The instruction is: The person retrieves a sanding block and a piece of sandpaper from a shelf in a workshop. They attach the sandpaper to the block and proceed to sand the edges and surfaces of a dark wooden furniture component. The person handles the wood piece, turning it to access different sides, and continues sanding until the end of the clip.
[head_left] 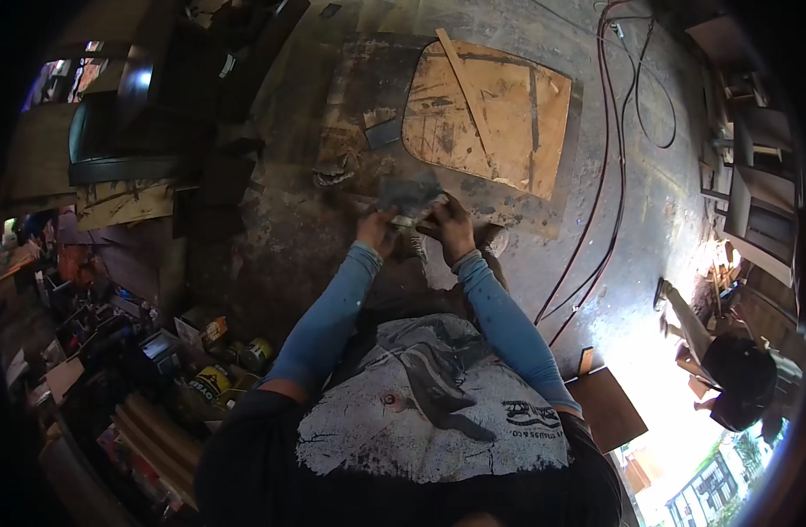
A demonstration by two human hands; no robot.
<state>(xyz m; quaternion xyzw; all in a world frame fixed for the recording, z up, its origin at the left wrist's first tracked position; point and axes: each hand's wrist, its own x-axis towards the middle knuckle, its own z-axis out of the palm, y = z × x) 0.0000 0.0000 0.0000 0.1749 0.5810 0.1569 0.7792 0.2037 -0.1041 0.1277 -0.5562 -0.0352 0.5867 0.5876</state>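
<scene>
Both of my hands are together in front of me, low over the stained floor. Between them is a dark grey sheet (410, 191), perhaps sandpaper, with a paler lower edge. My left hand (377, 230) grips its left side, and my right hand (451, 227) closes around its right side. The fingers are partly in shadow. A similar blue-grey piece (383, 133) lies on the floor beyond my hands. Left of it is a crumpled, dirty cloth (335, 169).
A stained wooden board (508, 114) with a thin wood strip (463, 88) lies ahead. Hoses (603, 193) run along the floor to the right. Dark furniture (122, 140), paint cans (212, 383) and clutter fill the left. Another person (741, 378) is at the right.
</scene>
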